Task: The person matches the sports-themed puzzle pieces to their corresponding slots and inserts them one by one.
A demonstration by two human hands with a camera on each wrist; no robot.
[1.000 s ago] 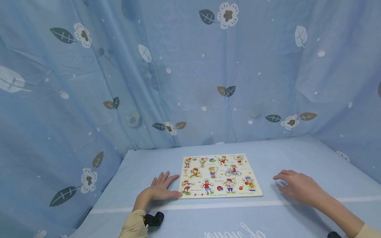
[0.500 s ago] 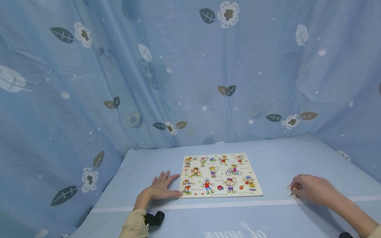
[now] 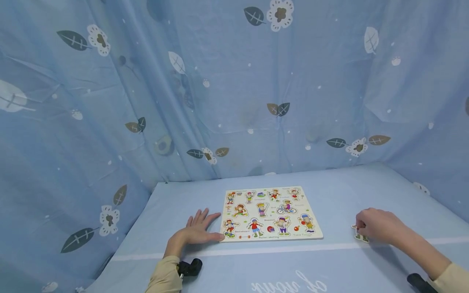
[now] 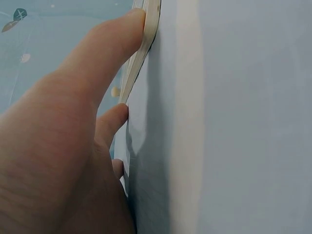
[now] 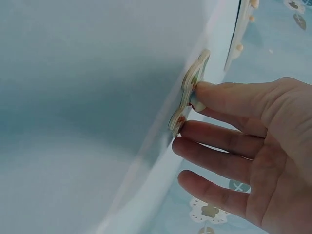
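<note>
A wooden peg puzzle board point(image 3: 271, 221) with several cartoon sports figures lies flat on the table. My left hand point(image 3: 196, 232) rests at its left side, fingers spread, with the thumb touching the near left corner. In the left wrist view the thumb point(image 4: 114, 41) presses against the board's edge point(image 4: 152, 24). Off to the right of the board, my right hand point(image 3: 379, 226) pinches a puzzle piece point(image 3: 362, 237) by its knob. Seen from the right wrist, the thumb point(image 5: 229, 97) meets the knob, and the piece's wavy wooden edge point(image 5: 186, 92) stands close to the cloth; contact is unclear.
Light blue cloth point(image 3: 278, 264) with a white stripe and lettering covers the table. A blue flower-and-leaf curtain point(image 3: 234, 93) hangs behind and at both sides. Black wrist mounts point(image 3: 190, 267) sit on the forearms. The red-shirted skater figure point(image 3: 255, 228) on the board shows no knob.
A second ago no piece showed at my right hand, its fingers extended. The hand moved slightly right and now pinches a puzzle piece. The left hand and board stayed put.
</note>
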